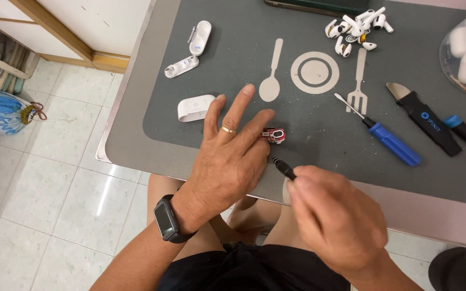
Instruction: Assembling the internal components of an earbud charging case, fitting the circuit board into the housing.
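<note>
Left hand point(227, 161) flat, fingers spread, index tip pinning small red circuit board point(273, 134) to grey mat point(319, 134). Right hand point(335, 221) pinching thin black tool point(283, 168), tip angled at board.

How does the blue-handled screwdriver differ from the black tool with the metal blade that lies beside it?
The blue-handled screwdriver has a thin round shaft with a small tip; the black tool has a wide, flat, rounded metal blade. The screwdriver's handle is blue, the tool's black and broader. Both lie untouched on the grey mat, slanting alike.
</note>
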